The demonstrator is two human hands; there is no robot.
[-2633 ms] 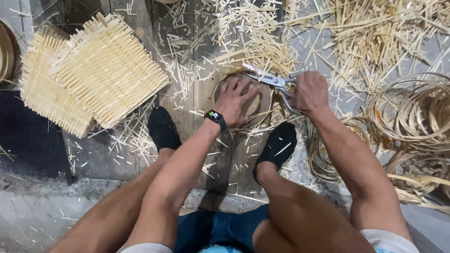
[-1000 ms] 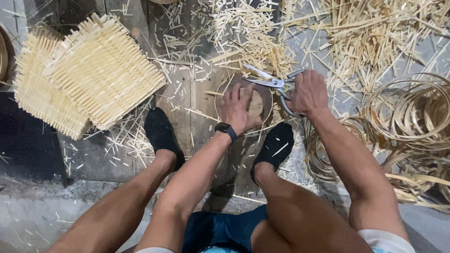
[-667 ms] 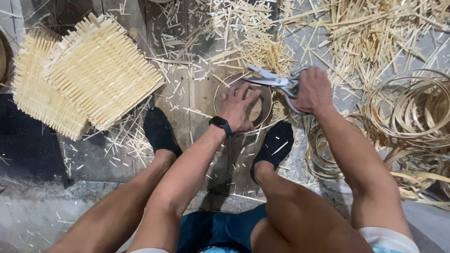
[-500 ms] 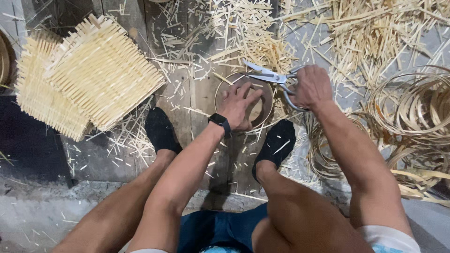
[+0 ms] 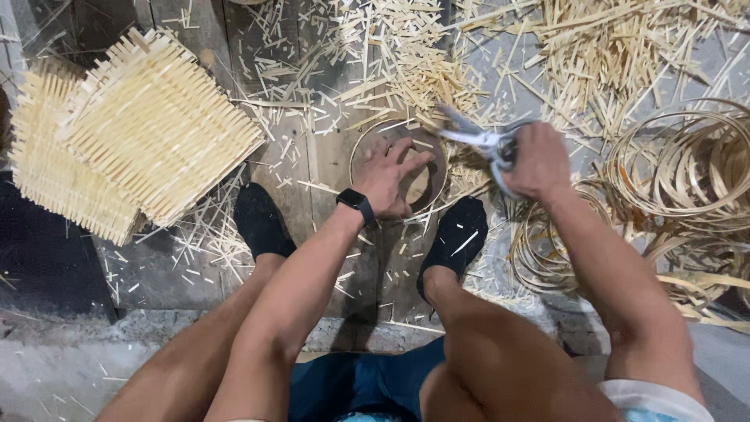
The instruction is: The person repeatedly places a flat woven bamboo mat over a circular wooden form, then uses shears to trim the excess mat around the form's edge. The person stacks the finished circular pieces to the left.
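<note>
My left hand, with a black watch on its wrist, presses flat with spread fingers on a round bamboo piece inside a thin hoop on the wooden floor between my feet. My right hand grips a pair of metal scissors, blades apart and pointing left, raised just above the round piece's upper right rim. My feet in black socks sit on either side of the piece.
Two stacked woven bamboo mats lie at the left. Cut bamboo slivers litter the floor ahead. Coils of bamboo hoops are piled at the right, near my right arm.
My right hand has lifted the scissors slightly off the rim of the round piece and the blades have come apart. My left hand stays pressed on the piece.
</note>
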